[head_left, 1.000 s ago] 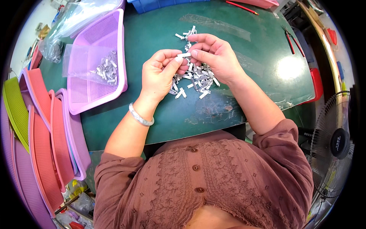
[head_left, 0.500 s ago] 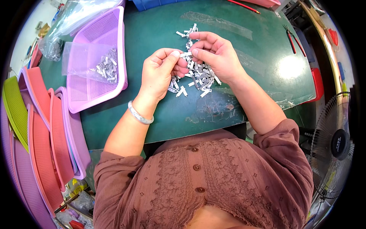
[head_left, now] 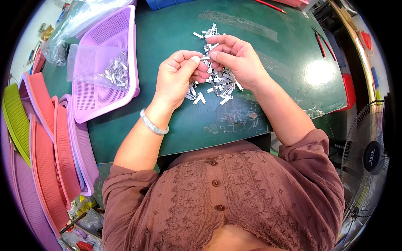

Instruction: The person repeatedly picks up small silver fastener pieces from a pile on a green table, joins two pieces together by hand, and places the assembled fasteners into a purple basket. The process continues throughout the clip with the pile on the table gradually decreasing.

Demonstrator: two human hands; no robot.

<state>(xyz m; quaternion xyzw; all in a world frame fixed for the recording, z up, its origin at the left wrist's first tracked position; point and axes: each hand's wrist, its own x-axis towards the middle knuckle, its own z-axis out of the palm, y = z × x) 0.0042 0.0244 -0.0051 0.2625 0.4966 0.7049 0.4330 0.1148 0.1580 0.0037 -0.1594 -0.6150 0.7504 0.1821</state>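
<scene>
Above a loose pile of small grey-white metal pieces [head_left: 226, 87], my two hands meet at the fingertips. My left hand [head_left: 179, 74] is closed, its thumb and forefinger pinching one small flat metal piece [head_left: 204, 58]. At the other end of that piece are the thumb and bent fingers of my right hand [head_left: 235, 56], also closed on it. The rest of the piece is covered by my fingers. More such pieces lie in a clear plastic bag [head_left: 88, 67] inside a purple mesh basket [head_left: 133, 46] to the left.
Stacked pink, purple and green baskets [head_left: 46, 138] stand at the left. On the green table [head_left: 176, 25] lie red-handled pliers [head_left: 321, 46] at the right and a red pencil [head_left: 270, 6] at the far edge. A fan [head_left: 368, 159] stands at the lower right.
My hands have drawn slightly closer together, and the small metal piece looks turned and shows less of its face. The pile and basket appear about the same.
</scene>
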